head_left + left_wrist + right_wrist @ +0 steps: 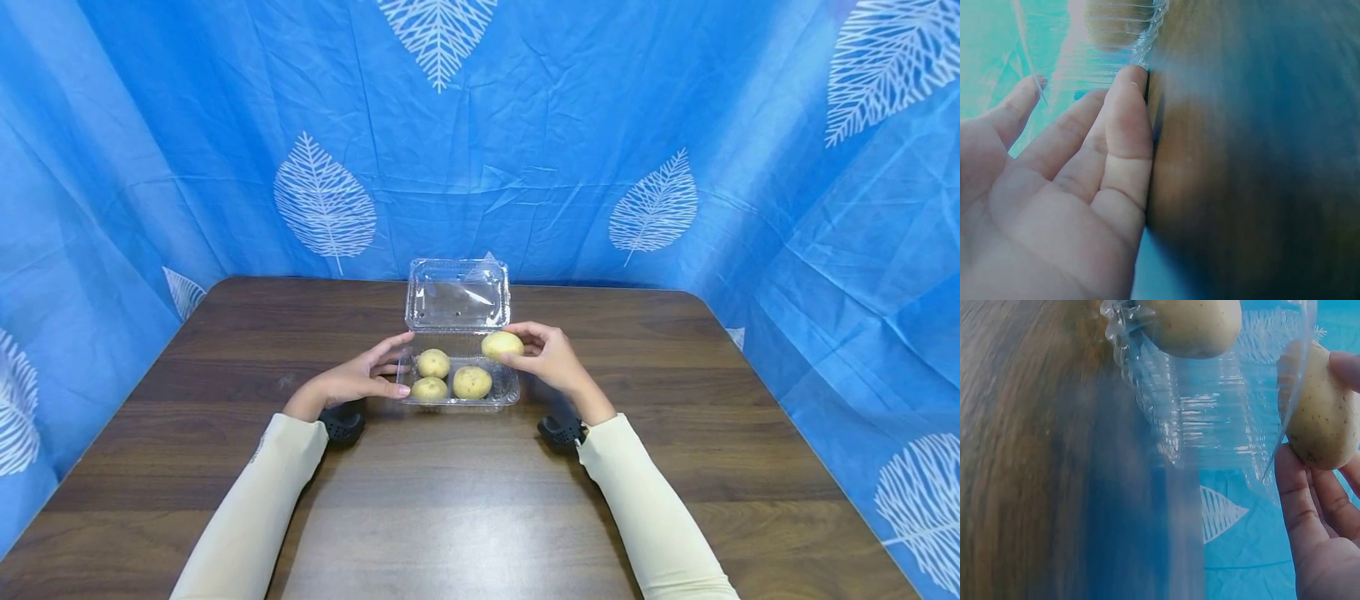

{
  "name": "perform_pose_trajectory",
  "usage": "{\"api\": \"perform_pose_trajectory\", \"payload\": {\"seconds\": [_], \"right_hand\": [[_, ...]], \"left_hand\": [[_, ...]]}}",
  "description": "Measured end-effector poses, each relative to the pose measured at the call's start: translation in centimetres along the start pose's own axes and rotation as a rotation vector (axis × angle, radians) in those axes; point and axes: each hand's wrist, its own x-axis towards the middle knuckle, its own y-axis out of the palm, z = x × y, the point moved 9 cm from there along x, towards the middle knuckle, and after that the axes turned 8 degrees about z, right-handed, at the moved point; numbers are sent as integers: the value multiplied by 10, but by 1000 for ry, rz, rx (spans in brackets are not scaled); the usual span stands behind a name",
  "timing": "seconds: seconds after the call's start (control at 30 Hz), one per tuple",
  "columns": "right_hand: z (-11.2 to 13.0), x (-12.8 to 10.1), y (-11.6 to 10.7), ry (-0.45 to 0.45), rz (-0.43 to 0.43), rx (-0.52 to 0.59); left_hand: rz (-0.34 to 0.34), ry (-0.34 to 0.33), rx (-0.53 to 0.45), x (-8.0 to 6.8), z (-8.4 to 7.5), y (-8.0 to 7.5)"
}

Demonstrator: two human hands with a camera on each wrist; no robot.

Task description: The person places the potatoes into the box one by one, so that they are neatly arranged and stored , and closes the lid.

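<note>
No text, label, brand, number or sign can be read in any view. The blue cloth (525,150) bears only white leaf prints, the clear box (457,333) shows no print or sticker, and the table (465,500) is plain wood grain. Both wrist views are blurred, with no lettering to be made out.
</note>
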Motion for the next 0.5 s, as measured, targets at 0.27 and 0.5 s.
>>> {"api": "perform_pose_trajectory", "payload": {"seconds": [0.27, 0.5], "right_hand": [[2, 2, 3, 7, -10, -34], [5, 5, 4, 2, -21, -95]], "left_hand": [[1, -3, -4, -1, -1, 1], [0, -2, -5, -1, -2, 2]]}}
